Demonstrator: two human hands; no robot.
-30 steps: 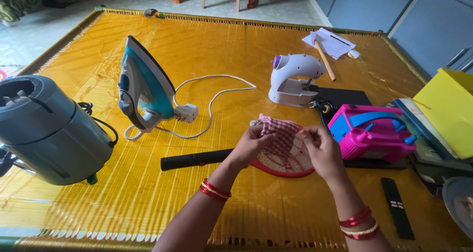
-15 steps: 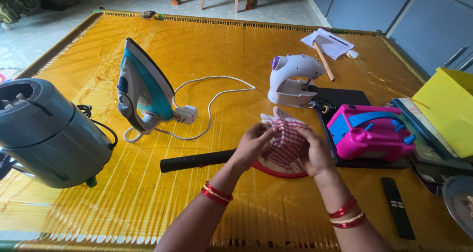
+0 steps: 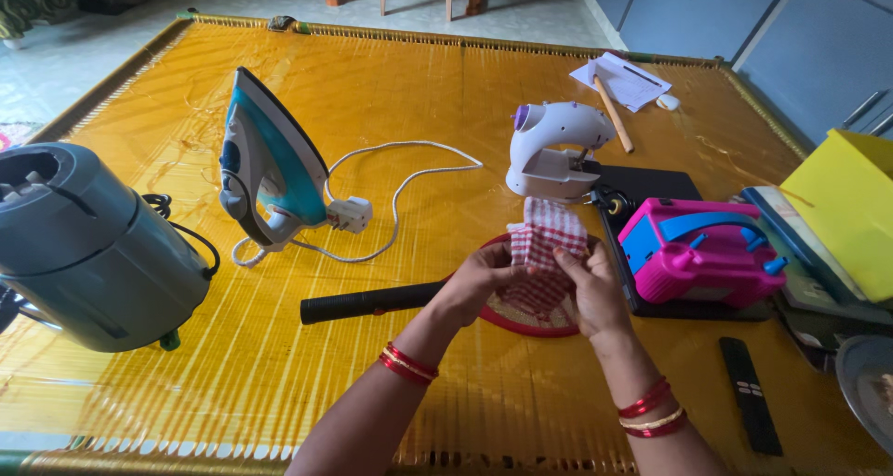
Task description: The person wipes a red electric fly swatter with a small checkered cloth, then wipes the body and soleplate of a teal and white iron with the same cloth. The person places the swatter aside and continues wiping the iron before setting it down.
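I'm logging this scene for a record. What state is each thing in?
Checked cloth: held up in both hands, over the racket head.
Left hand: gripping the cloth.
Right hand: gripping the cloth.
Red racket: lying flat, black handle pointing left.
Iron: standing upright, plug loose on the mat.
Mini sewing machine: upright.
Grey appliance: tipped on its side.
Remote: lying flat.

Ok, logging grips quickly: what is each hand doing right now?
Left hand: closed on the red-and-white checked cloth.
Right hand: closed on the same cloth, above the red-rimmed racket.
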